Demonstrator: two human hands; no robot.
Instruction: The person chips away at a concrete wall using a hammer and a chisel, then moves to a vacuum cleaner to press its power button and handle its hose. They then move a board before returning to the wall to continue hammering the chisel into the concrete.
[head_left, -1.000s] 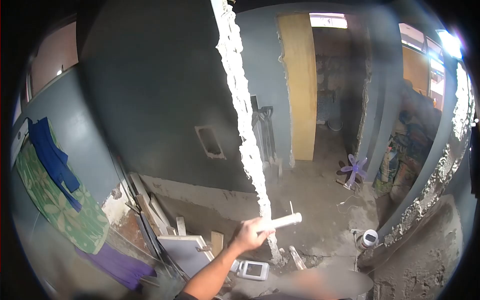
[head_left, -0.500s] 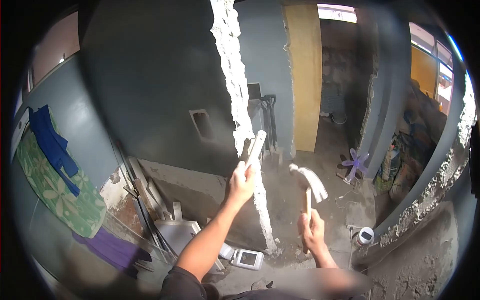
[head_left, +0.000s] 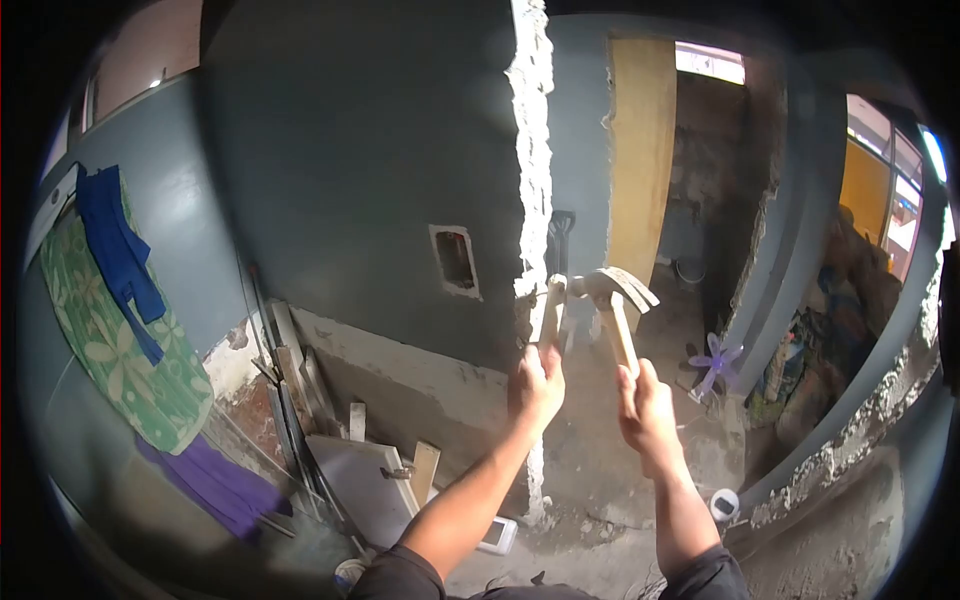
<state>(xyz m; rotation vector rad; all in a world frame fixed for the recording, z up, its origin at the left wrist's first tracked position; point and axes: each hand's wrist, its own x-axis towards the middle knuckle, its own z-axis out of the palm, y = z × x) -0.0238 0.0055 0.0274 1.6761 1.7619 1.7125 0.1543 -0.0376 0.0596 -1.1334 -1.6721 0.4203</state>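
My left hand point(head_left: 538, 385) is closed around a pale flat bar point(head_left: 551, 318), chisel-like, held nearly upright against the broken wall edge point(head_left: 534, 150). That edge is rough, white and sunlit, running down the end of a dark grey wall. My right hand point(head_left: 650, 415) grips the wooden handle of a claw hammer point(head_left: 622, 325). The hammer's striking face is right at the top of the bar, its claw pointing right. The bar's lower end is hidden by my left hand.
A square cut-out point(head_left: 455, 262) opens in the grey wall. Boards and rods lean at lower left beside hanging cloths point(head_left: 125, 340). A white lamp-like box point(head_left: 497, 535) lies on the floor, with a purple fan blade point(head_left: 715, 362) farther right. Another chipped wall edge point(head_left: 850, 450) stands at right.
The hammer has risen and moved in from the right to the bar's top. The view has shifted, and the bar is held more upright against the wall edge.
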